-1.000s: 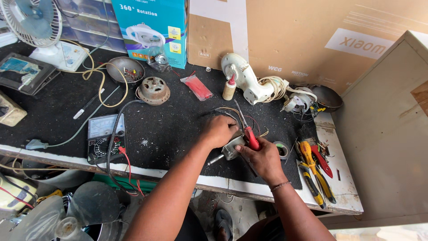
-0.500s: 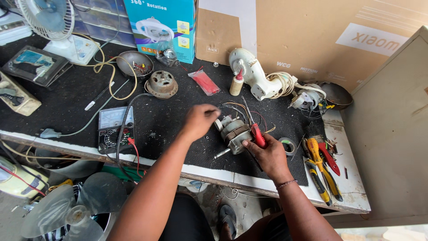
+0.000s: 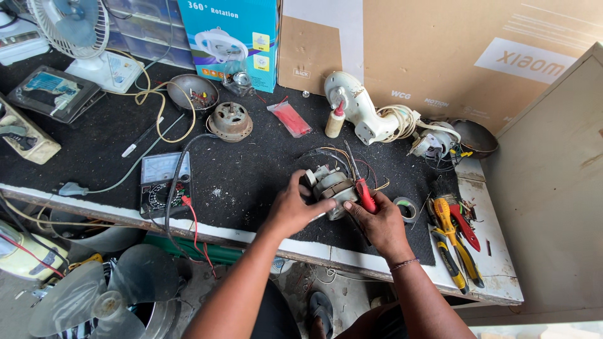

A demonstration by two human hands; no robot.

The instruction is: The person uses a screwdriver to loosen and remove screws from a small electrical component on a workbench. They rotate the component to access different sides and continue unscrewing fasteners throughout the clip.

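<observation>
Left hand (image 3: pixel 290 210) clamps fan motor (image 3: pixel 331 187); right hand (image 3: pixel 377 223) pinches red-handled screwdriver (image 3: pixel 362 189); motor likely heavy, rigid; thin wires (image 3: pixel 352 160) fragile; grip casing.

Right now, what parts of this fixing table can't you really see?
Head view only:
- The underside of the small motor: covered by the left hand and right hand.
- The red-handled screwdriver tip: lost among the motor's wires.
- The multimeter dial setting: too small.
- The desk fan: top cut off by the edge.
</observation>
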